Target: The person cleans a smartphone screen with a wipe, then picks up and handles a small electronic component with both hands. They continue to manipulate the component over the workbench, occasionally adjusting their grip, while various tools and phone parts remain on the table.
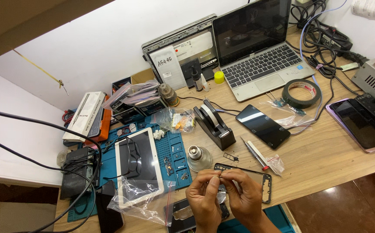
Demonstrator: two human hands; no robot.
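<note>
Wooden desk (325, 159) bears laptop (256, 47), blue mat (174, 146), perhaps 2 phones.

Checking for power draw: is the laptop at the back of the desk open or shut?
Open: the laptop has its lid raised, keyboard exposed; its screen is dark.

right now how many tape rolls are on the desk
2: a black tape roll lies flat right of the laptop, and a roll sits in the black dispenser mid-desk. Clutter may hide others.

Both hands, left hand (204, 199) and right hand (244, 196), pinch a small dark part (223, 174) together above a phone frame (256, 177) on the cluttered wooden table (325, 151).
</note>
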